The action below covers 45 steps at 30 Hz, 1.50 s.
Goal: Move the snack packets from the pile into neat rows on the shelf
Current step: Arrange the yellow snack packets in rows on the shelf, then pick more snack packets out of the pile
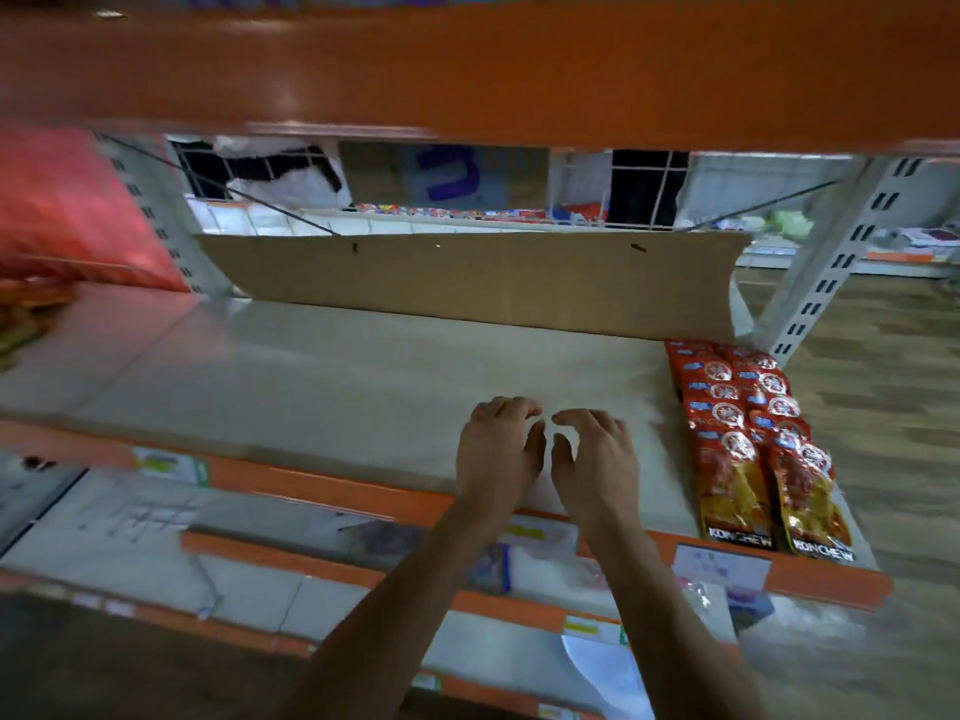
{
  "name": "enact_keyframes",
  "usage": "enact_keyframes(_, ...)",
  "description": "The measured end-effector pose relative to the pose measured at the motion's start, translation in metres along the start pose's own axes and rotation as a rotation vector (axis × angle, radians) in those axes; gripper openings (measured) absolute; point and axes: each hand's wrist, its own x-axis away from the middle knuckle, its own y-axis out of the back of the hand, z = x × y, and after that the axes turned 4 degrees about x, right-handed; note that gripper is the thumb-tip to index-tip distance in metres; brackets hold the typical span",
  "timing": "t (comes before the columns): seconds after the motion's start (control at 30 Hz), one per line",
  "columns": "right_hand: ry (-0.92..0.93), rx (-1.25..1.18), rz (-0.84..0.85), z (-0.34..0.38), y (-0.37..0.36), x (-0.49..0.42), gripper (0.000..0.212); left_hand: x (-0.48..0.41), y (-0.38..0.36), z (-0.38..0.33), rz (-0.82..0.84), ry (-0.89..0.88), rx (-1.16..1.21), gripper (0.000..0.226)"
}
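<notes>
The pale grey shelf [337, 387] has an orange front lip carrying paper labels [722, 566]. At the shelf's right end the red snack packets [753, 444] lie in two overlapping rows. A cardboard sheet [467, 283] leans along the shelf's back edge, and an orange beam [467, 70] runs above the shelf. The left hand [498, 454] and right hand [597, 459] hover side by side over the shelf's front, fingers loosely curled and holding nothing. Right of the shelf is wood-patterned floor [883, 407].
</notes>
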Motion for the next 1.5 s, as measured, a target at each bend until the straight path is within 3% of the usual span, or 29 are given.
enact_keyframes(0.47,0.246,-0.160,0.123,0.234,-0.141,0.048,0.026,0.045,0.207,0.198,-0.179,0.228,-0.111,0.029)
enact_keyframes(0.9,0.426,-0.143,0.246,0.393,-0.256,0.036,0.027,0.044,0.324,0.342,-0.269,0.397,-0.217,0.027)
enact_keyframes(1.27,0.472,-0.137,0.336,0.523,-0.356,-0.024,0.029,-0.027,0.411,0.469,-0.193,0.512,-0.332,0.042)
enact_keyframes(1.4,0.473,-0.140,0.371,0.550,-0.382,-0.039,0.032,-0.045,0.433,0.507,-0.071,0.529,-0.424,0.061)
enact_keyframes(1.5,0.486,-0.111,0.372,0.572,-0.400,-0.050,0.028,-0.056,0.447,0.536,0.039,0.510,-0.491,0.059)
